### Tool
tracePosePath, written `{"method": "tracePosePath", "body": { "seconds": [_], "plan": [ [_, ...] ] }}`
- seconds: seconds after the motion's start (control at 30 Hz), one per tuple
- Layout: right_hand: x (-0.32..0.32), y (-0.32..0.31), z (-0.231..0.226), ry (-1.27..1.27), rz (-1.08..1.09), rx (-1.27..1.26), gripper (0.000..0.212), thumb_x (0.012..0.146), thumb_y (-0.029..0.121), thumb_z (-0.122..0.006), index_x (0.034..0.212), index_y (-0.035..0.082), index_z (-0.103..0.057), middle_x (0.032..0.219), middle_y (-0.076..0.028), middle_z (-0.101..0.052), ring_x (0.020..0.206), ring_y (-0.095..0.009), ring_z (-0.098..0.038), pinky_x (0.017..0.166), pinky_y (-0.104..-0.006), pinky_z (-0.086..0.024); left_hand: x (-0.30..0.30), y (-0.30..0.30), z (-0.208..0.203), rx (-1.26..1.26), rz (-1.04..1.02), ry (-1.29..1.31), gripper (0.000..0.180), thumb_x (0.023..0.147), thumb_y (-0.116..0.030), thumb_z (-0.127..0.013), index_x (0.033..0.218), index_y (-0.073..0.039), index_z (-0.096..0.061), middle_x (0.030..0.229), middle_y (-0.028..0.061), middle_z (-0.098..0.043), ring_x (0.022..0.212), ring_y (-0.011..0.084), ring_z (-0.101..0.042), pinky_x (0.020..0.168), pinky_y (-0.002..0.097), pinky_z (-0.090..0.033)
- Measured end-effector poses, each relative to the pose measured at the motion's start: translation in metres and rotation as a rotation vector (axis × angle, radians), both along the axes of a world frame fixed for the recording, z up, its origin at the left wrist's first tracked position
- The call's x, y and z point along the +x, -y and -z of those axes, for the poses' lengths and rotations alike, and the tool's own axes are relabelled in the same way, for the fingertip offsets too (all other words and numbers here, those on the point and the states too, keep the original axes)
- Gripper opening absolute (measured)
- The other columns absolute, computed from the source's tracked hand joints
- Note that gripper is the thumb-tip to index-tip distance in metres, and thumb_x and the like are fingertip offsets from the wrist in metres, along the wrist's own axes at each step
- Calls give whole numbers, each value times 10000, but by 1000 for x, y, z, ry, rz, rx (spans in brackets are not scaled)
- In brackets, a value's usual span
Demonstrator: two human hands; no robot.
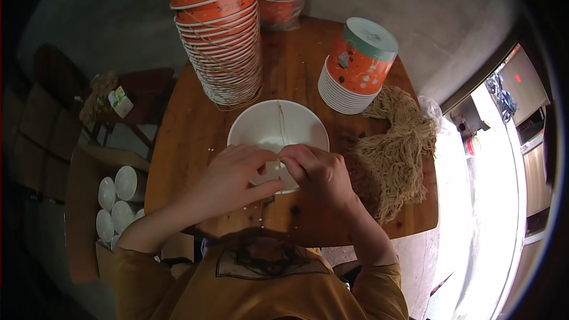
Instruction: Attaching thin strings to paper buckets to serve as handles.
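Observation:
A white paper bucket [249, 124] stands mouth up on the table in front of me. A thin tan string [280, 120] runs from its far rim across the mouth towards my hands. Over the near right part of the bucket, my right hand [323, 175] is closed in a pinch on the string. My left hand [237, 172] hovers at the near left rim, thumb and fingers apart, its forefinger tip close to the right fingertips. Both hands hide part of the near rim.
A tall stack of orange buckets [219, 41], wound with string, rises at the far left of the wooden table [296, 71]. An upside-down bucket stack [361, 71] and a tan string bundle [397, 154] lie right. A carton [83, 213] with white-bottomed cups sits lower left.

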State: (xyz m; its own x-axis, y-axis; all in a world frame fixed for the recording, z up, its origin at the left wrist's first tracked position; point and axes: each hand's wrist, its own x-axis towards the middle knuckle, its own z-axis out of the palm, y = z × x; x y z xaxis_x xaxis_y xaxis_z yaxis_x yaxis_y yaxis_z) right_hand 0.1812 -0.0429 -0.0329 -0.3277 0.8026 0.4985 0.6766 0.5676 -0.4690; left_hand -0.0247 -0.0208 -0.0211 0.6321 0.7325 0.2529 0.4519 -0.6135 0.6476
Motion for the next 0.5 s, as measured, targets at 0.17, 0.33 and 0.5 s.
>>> {"method": "tracePosePath", "body": {
  "seconds": [0.17,0.33,0.5],
  "plan": [
    [-1,-3,14,-26,15,-26,108,873,77,-627,980,77,-641,884,-92,-684,780,-313,-680,668,-357,-552,15,-1,12,-105,-112,29,191,869,-223,-613,926,-48,-660,807,110,-643,843,322,-618,791,430,-477],
    [-8,-3,11,-99,183,-26,87,900,139,-596,979,118,-565,845,-75,-665,693,-305,-673,561,-389,-562,9,2,10,45,27,-52,181,865,-221,-635,923,-51,-654,810,101,-635,845,316,-606,766,438,-462],
    [-9,-10,18,-91,181,-41,92,925,179,-587,991,130,-547,782,-103,-660,654,-356,-656,546,-437,-545,3,1,7,36,-133,44,399,811,-219,-726,1103,-19,-543,945,132,-571,929,334,-567,772,436,-465]
  ]
}}
